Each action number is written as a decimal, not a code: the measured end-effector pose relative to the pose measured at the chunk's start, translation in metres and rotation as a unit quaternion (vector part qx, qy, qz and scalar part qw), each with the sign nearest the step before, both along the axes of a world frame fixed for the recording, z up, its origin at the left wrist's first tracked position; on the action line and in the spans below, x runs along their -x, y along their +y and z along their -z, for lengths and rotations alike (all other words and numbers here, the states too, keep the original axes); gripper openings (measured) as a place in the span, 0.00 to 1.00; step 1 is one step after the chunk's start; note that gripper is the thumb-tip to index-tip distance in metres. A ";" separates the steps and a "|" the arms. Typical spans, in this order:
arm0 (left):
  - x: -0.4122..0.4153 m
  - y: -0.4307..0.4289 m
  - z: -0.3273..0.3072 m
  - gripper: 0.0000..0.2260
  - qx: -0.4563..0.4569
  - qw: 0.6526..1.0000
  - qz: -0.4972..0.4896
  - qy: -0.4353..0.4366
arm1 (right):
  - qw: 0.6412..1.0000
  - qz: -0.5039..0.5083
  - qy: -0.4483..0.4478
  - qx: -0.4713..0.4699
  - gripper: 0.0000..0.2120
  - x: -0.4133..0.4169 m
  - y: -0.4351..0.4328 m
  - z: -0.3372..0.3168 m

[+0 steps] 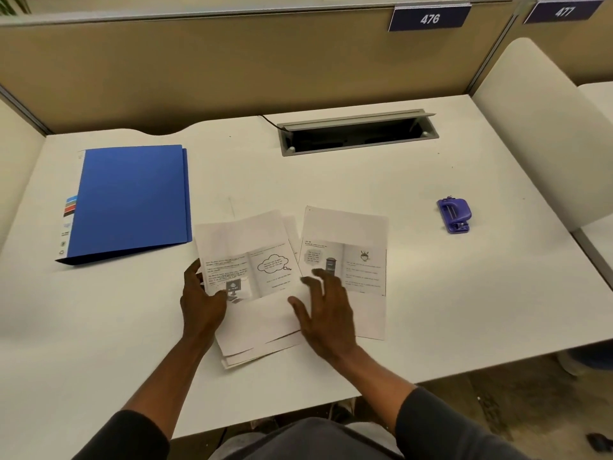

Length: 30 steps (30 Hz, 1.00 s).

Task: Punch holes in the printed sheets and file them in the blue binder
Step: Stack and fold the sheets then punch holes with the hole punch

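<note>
A loose stack of printed sheets (pixel 255 247) lies at the middle of the white desk (pixel 331 187). A single printed sheet (pixel 351 234) lies just right of it, partly overlapping. My left hand (pixel 202 303) grips the stack's left edge, thumb on top. My right hand (pixel 326 310) rests flat with fingers spread across the stack's right side and the single sheet. The blue binder (pixel 132 200) lies closed at the left of the desk. A purple hole punch (pixel 455 214) sits alone at the right, far from both hands.
An open cable tray (pixel 358 136) is sunk into the desk's back edge, with a black cable leading in. Beige partition walls stand behind and on both sides. The desk's front edge runs close to my body.
</note>
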<state>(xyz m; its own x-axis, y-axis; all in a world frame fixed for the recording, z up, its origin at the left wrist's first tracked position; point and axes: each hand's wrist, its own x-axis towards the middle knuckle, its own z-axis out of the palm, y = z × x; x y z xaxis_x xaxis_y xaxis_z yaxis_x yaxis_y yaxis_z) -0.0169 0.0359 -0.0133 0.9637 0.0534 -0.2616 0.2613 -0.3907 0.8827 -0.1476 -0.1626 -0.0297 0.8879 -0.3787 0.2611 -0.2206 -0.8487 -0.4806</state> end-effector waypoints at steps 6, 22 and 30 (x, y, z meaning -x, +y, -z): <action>-0.002 0.011 0.003 0.36 0.010 1.000 -0.013 0.008 | 0.986 0.047 0.158 -0.016 0.38 0.010 -0.032 0.021; 0.002 0.010 0.007 0.34 0.010 1.000 -0.019 0.013 | 0.968 0.022 0.248 0.022 0.53 0.031 -0.080 0.024; 0.009 0.005 0.006 0.31 -0.005 0.999 0.037 -0.028 | 0.985 0.101 0.123 -0.071 0.18 0.027 -0.074 0.021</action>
<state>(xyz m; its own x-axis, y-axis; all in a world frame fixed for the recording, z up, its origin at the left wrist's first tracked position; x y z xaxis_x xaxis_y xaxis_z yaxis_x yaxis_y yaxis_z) -0.0262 0.0412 -0.0191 0.9784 -0.0163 -0.2062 0.1809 -0.4163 0.8911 -0.1747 -0.2367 -0.0509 0.8207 -0.5710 -0.0201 -0.5023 -0.7043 -0.5017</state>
